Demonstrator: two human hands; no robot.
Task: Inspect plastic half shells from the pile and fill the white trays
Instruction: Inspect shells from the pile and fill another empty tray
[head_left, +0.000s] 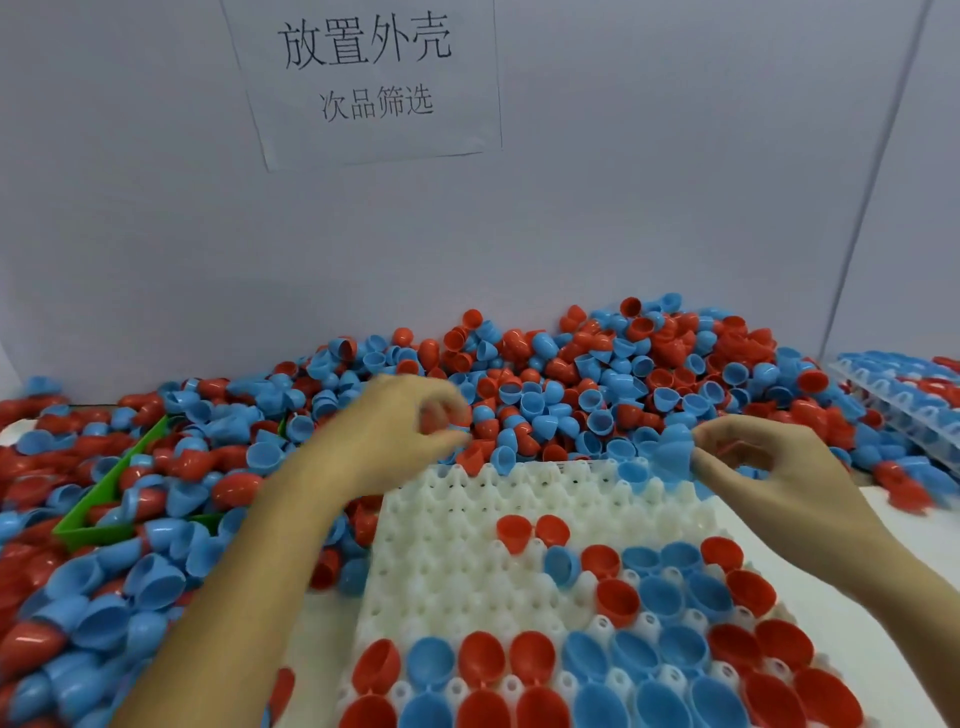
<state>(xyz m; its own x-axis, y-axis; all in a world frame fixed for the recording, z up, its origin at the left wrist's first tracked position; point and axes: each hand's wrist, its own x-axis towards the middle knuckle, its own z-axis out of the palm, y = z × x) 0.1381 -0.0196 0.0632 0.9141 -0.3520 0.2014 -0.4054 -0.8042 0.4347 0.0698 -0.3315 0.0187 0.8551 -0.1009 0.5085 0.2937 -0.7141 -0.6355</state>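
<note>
Over the far edge of the white tray (467, 525), both hands work at the pile (597, 384) so picked shells drop straight into open cells. Left hand (410, 421) curls, blurred, seemingly round a red shell; right hand (763, 467) pinches a blue shell (672, 449).

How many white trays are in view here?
2: one white plastic tray in front of the person, partly filled; another filled tray at the far right, cut by the frame edge. Others may be hidden.
</note>
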